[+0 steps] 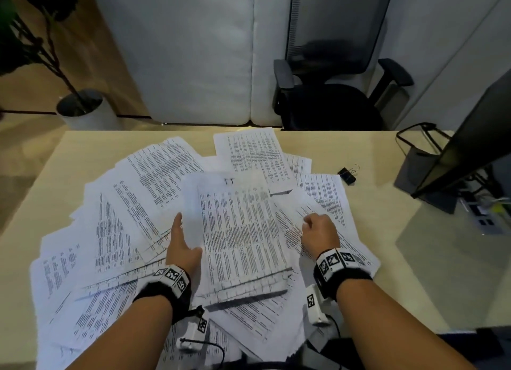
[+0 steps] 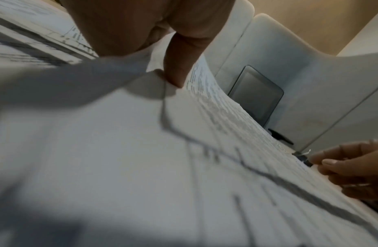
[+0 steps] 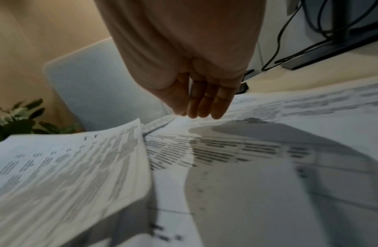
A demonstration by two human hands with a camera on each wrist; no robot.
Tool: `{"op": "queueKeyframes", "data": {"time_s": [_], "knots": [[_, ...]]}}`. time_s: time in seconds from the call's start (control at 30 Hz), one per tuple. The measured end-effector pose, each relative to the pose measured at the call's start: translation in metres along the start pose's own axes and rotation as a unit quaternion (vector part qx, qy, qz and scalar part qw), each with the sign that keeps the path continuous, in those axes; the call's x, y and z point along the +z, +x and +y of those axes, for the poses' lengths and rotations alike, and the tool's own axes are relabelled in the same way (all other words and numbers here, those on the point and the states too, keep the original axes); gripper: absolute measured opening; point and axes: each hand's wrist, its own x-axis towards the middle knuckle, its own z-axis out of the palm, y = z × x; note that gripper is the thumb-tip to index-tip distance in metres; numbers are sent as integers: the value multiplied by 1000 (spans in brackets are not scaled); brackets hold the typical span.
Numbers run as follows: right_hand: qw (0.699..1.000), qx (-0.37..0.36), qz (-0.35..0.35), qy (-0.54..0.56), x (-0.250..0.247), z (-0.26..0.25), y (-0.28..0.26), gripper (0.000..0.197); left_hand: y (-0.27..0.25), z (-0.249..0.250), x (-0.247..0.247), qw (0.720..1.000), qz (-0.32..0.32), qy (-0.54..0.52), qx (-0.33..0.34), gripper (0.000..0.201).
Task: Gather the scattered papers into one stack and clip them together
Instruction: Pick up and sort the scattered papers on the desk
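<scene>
Desk (image 1: 387,231): papers (image 1: 154,181) blurred; left hand (image 1: 181,248) fingers hidden.

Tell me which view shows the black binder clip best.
Head view: the binder clip lies whole on the desk, right of the papers. The left wrist view shows a small blurred glimpse; the right wrist view, a dark sliver behind the fingers.

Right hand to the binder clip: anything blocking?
Nothing visible. The black metal binder clip sits alone on bare beige desk, beyond the scattered printed papers. The right hand rests on papers, with only flat sheets between.
</scene>
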Motion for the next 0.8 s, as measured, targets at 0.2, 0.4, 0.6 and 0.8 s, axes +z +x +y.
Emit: {"op": "queueKeyframes", "data": {"time_s": [0.2, 0.4, 0.6, 0.8], "knots": [[983, 18, -103, -150, 16, 15, -16, 42, -2, -6, 2, 998, -29, 31, -44, 92], [996, -7, 3, -86, -13, 13, -6, 14, -1, -3, -1, 997, -25, 57, -38, 92], [997, -12, 69, 12, -55, 1, 3, 13, -6, -2, 1, 998, -18, 53, -20, 92], [940, -158, 228, 199, -86, -36, 5, 21, -11, -2, 1, 998, -24, 51, -8, 100]]}}
